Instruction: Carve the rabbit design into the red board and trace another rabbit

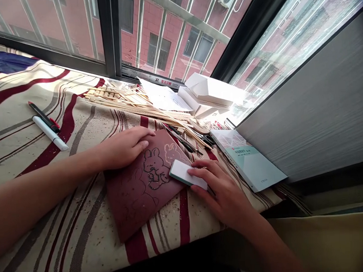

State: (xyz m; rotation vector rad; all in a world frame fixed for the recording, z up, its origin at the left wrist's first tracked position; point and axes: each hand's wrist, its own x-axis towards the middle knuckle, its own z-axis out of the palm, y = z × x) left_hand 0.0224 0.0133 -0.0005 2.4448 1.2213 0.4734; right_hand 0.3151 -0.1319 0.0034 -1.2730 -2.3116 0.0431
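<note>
A dark reddish-brown board (127,218) lies tilted on the striped cloth, with outlined cartoon animals on it. One figure has dark lines, another paler ones, and a larger outline at the left is faint. My left hand (124,146) rests on the board's upper left part, fingers stretched out and nothing in them. Between the thumb and fingers of my right hand (218,184) is a white block eraser (183,172) with a green lower layer. The eraser sits over the board's right edge, beside the dark-lined figure; whether it touches the surface I cannot tell.
Several thin wooden strips (132,100) and papers (164,94) lie along the window. Pens (181,140) are behind the board. A book (248,161) lies at the right by the wall. A white marker (50,133) and a black pen (44,116) are at the left. Crumbs dot the cloth.
</note>
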